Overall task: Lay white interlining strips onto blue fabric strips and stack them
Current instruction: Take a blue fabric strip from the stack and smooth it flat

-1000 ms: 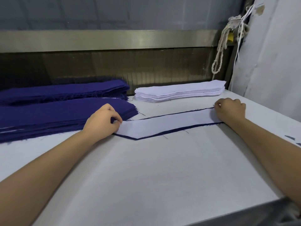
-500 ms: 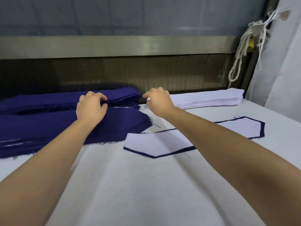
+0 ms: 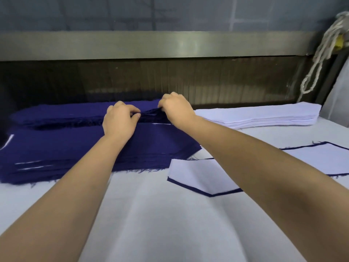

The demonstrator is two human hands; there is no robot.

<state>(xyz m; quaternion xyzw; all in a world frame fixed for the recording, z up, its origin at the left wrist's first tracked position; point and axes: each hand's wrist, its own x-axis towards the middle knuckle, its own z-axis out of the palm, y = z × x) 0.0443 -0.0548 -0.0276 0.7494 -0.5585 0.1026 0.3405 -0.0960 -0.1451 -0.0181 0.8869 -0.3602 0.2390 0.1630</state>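
Note:
Two piles of blue fabric strips lie at the left: a far pile (image 3: 66,114) and a nearer, wider pile (image 3: 62,154). My left hand (image 3: 120,122) and my right hand (image 3: 176,109) both pinch the raised end of the top blue strip (image 3: 150,114) on the far pile. A stack of white interlining strips (image 3: 264,115) sits at the back right. On the table lies a laid pair (image 3: 200,176): white interlining on a blue strip, partly hidden under my right forearm.
The table is covered in white cloth (image 3: 170,224) with soft folds. A metal rail (image 3: 151,44) and a dark slatted panel run along the back. A knotted rope (image 3: 321,53) hangs at the right, next to white sheeting.
Both hands left the laid pair and moved back left to the far blue pile. The right hand crossed from near the white stack and now both pinch the top blue strip's end.

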